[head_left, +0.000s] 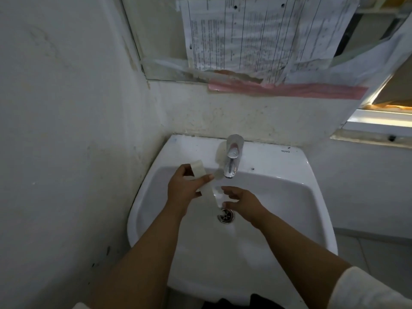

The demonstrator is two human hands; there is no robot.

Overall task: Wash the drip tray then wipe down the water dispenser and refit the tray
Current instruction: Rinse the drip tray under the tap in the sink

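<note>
The faucet (231, 157) is overhanging the back of the sink (278, 197), blocking passage there. The left wall (78, 130) is crowding that side. The front and right basin are lying open; the drain (225, 215) is sitting perhaps just under the hands.

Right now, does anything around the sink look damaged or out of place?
Yes: the papers taped over the mirror above the sink are wrinkled, spotted and torn along the bottom, with pink tape peeling.
</note>
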